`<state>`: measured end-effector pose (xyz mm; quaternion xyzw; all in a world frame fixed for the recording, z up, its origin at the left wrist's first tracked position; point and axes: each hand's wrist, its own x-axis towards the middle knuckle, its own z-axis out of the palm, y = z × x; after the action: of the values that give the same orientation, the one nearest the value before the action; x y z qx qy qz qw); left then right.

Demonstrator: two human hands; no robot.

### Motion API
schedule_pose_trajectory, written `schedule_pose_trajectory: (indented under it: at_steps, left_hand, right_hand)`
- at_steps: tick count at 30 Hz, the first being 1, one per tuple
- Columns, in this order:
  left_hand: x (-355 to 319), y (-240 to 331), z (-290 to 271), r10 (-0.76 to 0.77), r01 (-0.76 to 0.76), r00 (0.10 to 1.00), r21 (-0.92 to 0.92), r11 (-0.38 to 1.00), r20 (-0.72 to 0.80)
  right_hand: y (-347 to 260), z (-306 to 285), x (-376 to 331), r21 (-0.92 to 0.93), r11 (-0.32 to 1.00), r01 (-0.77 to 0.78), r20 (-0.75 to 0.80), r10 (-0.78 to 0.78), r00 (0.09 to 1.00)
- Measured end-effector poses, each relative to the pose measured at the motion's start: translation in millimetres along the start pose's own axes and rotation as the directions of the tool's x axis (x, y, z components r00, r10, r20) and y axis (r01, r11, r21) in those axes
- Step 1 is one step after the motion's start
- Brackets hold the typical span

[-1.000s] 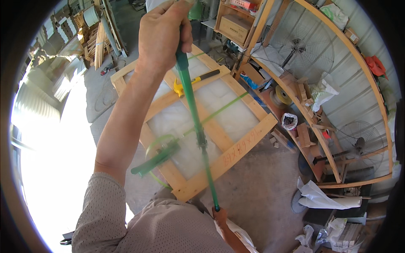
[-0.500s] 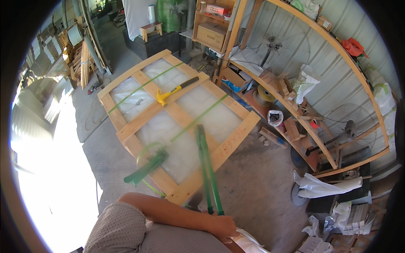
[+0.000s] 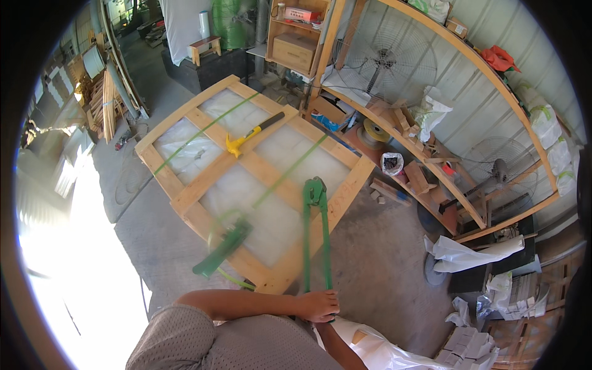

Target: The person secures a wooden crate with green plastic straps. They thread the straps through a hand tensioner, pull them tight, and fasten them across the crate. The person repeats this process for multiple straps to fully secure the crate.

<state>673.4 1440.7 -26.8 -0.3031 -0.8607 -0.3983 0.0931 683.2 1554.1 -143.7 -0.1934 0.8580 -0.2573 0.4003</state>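
Note:
A green long-handled strap crimper (image 3: 316,192) stands with its jaws over the near right part of a wooden crate (image 3: 271,282). My left hand (image 3: 319,306) is closed round its lower handle, fingers wrapped. Close against it, at the end of my right forearm, my right hand (image 3: 317,322) is mostly hidden, its fingers out of sight. Near the crate's left near corner sits a green strap tensioner (image 3: 223,248), tilted, with a green strap (image 3: 290,171) running from it across the top. A claw hammer (image 3: 237,145) with yellow head and black grip lies on the crate's crossing slats.
To the right, a wooden shelf frame (image 3: 425,154) holds a wire spool (image 3: 374,131), wood offcuts and bags, with large fans behind. White wrapping (image 3: 475,251) and small boxes (image 3: 468,346) lie at the lower right. Concrete floor (image 3: 382,259) surrounds the crate.
The crimper has swung upright and shifted right, its handles farther apart. My left hand has moved up and slightly left. My right forearm has come into view. The hammer stays on the crate.

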Motion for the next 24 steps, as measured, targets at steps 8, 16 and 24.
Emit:
schedule_pose_trajectory:
  at_steps: [8,16,24]
  left_hand:
    - [-60,-11,-14,-0.134,0.148,0.966,-0.046,0.988,0.223]
    - [-129,23,-77,-0.254,0.216,0.961,-0.272,0.938,-0.11]
    - [-242,49,-133,-0.555,0.562,0.827,-0.188,0.805,0.095]
  right_hand:
    - [-64,56,-10,0.026,0.999,0.024,-0.035,-0.023,0.999]
    - [-106,81,-64,-0.079,0.995,0.069,0.019,-0.067,0.998]
    - [-137,118,-81,0.038,0.982,0.186,-0.098,-0.181,0.979]
